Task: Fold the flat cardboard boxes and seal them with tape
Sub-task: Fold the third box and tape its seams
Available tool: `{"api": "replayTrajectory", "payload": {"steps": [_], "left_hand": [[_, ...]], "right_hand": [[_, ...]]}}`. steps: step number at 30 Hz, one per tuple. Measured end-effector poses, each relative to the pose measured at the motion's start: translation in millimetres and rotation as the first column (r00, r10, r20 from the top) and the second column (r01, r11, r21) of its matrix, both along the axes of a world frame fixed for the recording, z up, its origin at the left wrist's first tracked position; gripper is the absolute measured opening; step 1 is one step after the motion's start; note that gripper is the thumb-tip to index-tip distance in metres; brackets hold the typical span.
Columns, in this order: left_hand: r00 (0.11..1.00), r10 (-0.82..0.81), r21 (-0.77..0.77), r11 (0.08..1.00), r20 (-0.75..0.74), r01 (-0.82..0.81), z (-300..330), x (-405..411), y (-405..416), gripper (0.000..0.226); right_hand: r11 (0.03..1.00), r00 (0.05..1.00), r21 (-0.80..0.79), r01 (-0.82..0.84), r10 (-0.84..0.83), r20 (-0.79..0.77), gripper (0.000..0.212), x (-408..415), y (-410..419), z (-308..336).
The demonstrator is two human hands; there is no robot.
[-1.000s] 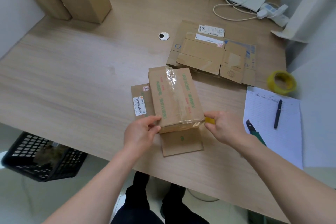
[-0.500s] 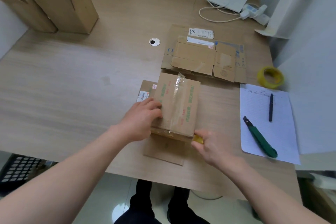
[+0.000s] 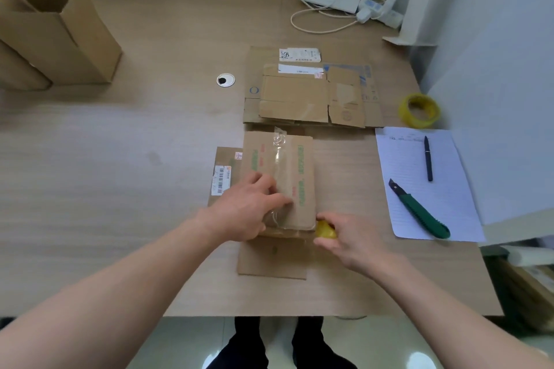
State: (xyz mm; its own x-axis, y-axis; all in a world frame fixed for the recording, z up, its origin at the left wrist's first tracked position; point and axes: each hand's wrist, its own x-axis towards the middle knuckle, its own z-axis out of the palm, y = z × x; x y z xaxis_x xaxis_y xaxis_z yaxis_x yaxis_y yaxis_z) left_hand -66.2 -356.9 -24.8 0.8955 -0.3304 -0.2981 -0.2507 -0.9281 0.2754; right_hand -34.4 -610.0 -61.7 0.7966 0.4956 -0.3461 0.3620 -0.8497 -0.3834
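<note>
Cardboard, brown and printed in green, lying at centre frame on the worktop [image 3: 120, 159]: a small box [image 3: 278, 180] with a strip of clear tape along its top seam. Pinned down by the left hand [image 3: 248, 210], fingers spread over the near end of the tape. Right hand [image 3: 347, 237] clenched around a small yellow object [image 3: 325, 231] at the box's near right corner, probably a tape roll or cutter, though too hidden to tell which. Sealing step under way, by the look of it; next move likely calls for severing the tape at the near edge and smoothing the loose end down, with the box kept from sliding. Just beyond the box, a stack of flat boxes [image 3: 308, 93] waiting to be folded. At right, a sheet of paper [image 3: 419, 198] carrying a pen [image 3: 428, 159] and a green utility knife [image 3: 419, 210]; above it a yellow tape roll [image 3: 419, 110]. Two open upright boxes [image 3: 57, 39] at upper left. Nothing blocking either hand, though a loose cardboard flap [image 3: 272, 260] juts out beneath the box toward the worktop's near edge.
</note>
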Motion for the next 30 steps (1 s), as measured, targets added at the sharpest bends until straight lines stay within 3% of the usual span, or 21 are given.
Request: {"api": "replayTrajectory", "payload": {"steps": [5,9,22,30], "left_hand": [[0.999,-0.053,0.038,0.998,-0.006,0.053,-2.5,7.4,-1.6,0.065],[0.996,-0.086,0.037,0.995,-0.032,0.088,-0.2,15.2,1.7,0.065],[0.991,-0.100,0.018,0.995,-0.086,0.102,5.3,21.9,9.9,0.060],[0.988,0.079,-0.094,0.993,0.133,-0.067,-12.3,6.3,-6.1,0.026]], "right_hand": [[1.000,1.000,0.022,-0.018,0.018,-0.001,0.084,-1.1,0.9,4.5],[0.996,0.996,-0.012,-0.090,0.090,0.023,0.077,4.9,8.3,10.0],[0.998,0.998,0.002,-0.065,0.065,0.001,0.076,-6.4,23.1,12.2],[0.997,0.995,0.052,-0.058,0.054,0.081,0.068,-4.7,23.0,6.8]]}}
